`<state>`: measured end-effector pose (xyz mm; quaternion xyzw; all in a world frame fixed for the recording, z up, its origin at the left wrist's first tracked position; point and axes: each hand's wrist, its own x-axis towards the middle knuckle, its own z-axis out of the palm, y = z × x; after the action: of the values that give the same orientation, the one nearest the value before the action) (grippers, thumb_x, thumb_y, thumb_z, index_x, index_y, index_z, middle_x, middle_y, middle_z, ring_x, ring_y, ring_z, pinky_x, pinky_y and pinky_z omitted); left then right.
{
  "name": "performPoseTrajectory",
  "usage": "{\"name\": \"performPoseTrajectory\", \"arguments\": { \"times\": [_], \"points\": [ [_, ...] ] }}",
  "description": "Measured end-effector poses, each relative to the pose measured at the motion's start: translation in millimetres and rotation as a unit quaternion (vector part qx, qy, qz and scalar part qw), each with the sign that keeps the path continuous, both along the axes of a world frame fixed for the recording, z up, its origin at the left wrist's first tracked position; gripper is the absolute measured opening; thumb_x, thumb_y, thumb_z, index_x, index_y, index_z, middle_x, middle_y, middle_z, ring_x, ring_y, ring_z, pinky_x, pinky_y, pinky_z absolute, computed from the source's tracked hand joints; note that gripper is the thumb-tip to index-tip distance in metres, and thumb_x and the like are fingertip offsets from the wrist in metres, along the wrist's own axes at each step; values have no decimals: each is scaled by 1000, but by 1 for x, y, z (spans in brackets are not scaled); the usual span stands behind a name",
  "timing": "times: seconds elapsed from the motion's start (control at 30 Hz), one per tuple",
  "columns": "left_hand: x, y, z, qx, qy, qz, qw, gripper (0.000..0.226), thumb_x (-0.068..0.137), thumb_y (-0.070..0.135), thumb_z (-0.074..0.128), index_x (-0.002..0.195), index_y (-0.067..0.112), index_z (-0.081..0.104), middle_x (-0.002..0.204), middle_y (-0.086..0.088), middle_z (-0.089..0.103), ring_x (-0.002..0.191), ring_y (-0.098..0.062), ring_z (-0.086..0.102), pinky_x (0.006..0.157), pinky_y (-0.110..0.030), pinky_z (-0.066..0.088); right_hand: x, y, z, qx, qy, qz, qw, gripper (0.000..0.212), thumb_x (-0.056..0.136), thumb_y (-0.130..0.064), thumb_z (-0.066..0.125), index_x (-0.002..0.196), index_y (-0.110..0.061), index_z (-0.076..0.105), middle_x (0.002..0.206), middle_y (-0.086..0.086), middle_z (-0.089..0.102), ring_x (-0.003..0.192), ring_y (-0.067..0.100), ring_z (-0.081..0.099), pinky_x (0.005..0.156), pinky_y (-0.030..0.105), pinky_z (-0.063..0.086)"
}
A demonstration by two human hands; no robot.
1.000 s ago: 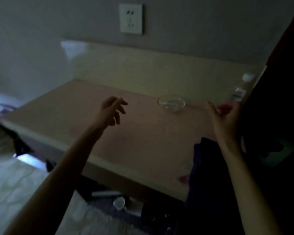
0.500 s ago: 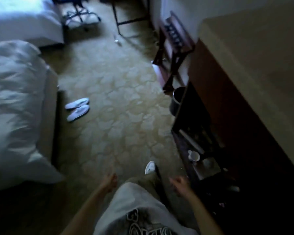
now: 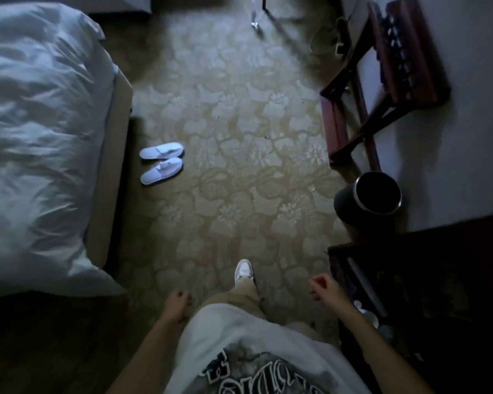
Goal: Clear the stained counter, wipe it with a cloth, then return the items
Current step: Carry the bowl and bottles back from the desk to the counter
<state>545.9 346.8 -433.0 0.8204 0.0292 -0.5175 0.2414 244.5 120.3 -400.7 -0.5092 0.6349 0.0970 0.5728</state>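
I am looking straight down at a patterned carpet; the counter, the glass bowl and any cloth are out of view. My left hand (image 3: 178, 301) hangs beside my hip with its fingers loosely curled and nothing in it. My right hand (image 3: 322, 287) hangs at my right side, fingers loosely curled, also holding nothing. It is close to the edge of a dark open cabinet (image 3: 350, 268) at the lower right. One white shoe (image 3: 244, 270) steps forward between my hands.
A bed with white bedding (image 3: 37, 143) fills the left side. A pair of white slippers (image 3: 161, 163) lies beside it. A black waste bin (image 3: 373, 194) and a dark wooden luggage rack (image 3: 382, 78) stand along the right wall.
My view swung from the counter with the glass bowl down to the floor. Both hands dropped to my sides, and I have stepped further along the carpet.
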Motion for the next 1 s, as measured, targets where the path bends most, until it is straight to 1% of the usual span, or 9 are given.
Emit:
{"name": "performPoseTrajectory", "arguments": {
  "times": [0.07,0.17,0.27,0.37,0.47,0.53,0.77,0.9,1.0],
  "points": [
    [48,-76,34,-20,-16,-47,999,20,106,14,43,90,7,55,82,-12,58,65,-19,52,53,-24,37,14,-36,3,-10,20,-22,1000,9,97,-14,55,93,-6,57,79,8,62,66,17,58,54,21,46],
    [114,-193,65,-64,-19,-55,996,28,106,20,41,83,13,55,72,-6,58,59,-16,53,48,-20,39,26,-84,7,-4,72,-79,994,21,96,-9,55,104,10,57,76,13,61,69,25,56,61,32,46],
    [169,-291,83,-116,-62,-103,986,22,106,24,43,97,10,58,79,-5,62,65,-16,57,56,-24,43,44,-137,8,36,105,-91,990,17,95,-8,56,102,7,57,76,13,59,67,23,54,56,29,42],
    [213,-359,65,-106,-65,-116,986,22,105,25,43,102,11,60,85,-5,64,70,-17,60,63,-28,43,80,-215,-12,44,105,-82,990,13,96,-6,53,96,6,58,76,15,57,63,21,51,51,28,42],
    [244,-399,46,-68,-44,-79,994,20,105,23,45,98,11,59,85,-9,65,67,-18,59,60,-26,40,145,-314,-30,38,92,-85,991,16,94,-9,54,79,-4,56,70,11,54,72,23,51,61,30,43],
    [256,-408,38,-15,-21,-17,1000,21,105,21,46,93,7,58,83,-15,63,63,-21,56,57,-24,36,197,-377,-28,34,78,-72,994,17,93,-20,55,82,-9,58,75,11,61,74,26,57,68,38,48],
    [338,-458,19,79,39,124,988,20,102,16,50,98,0,60,75,-17,60,60,-26,55,58,-25,35,410,-596,29,-52,-33,61,996,10,97,-26,54,87,-22,54,88,4,67,75,17,62,60,25,43],
    [417,-541,-1,86,48,141,985,22,103,18,47,90,4,58,80,-17,61,71,-29,58,61,-26,37,485,-688,18,-69,-14,98,993,10,97,-27,53,95,-18,57,90,3,67,81,19,65,63,26,45],
    [500,-631,-16,66,62,132,987,17,102,12,43,92,4,54,68,-11,54,56,-24,51,53,-22,34,514,-732,5,-55,38,83,994,10,97,-24,53,97,-15,57,86,6,66,78,21,63,66,30,48]
  ]
}}
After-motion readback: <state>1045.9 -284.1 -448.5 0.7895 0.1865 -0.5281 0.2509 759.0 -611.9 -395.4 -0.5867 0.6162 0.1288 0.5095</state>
